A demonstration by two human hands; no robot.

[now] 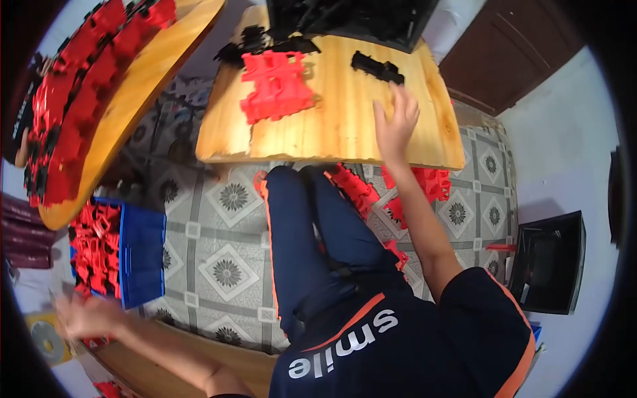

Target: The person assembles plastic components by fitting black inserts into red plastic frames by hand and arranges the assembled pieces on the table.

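My right hand is over the right part of the wooden table, thumb apart from the fingers and nothing in its grasp. Its fingertips reach the near end of a black plastic part; I cannot tell whether they touch. Two red plastic parts lie one behind the other on the table's left half. My left hand is far out at the lower left, smeared by motion, near a blue crate heaped with red plastic parts. Whether it holds anything is not visible.
Black parts lie at the back left of the table, before a large black box. Rows of red and black parts fill a second wooden table at left. Red parts lie on the tiled floor; a black bin stands right.
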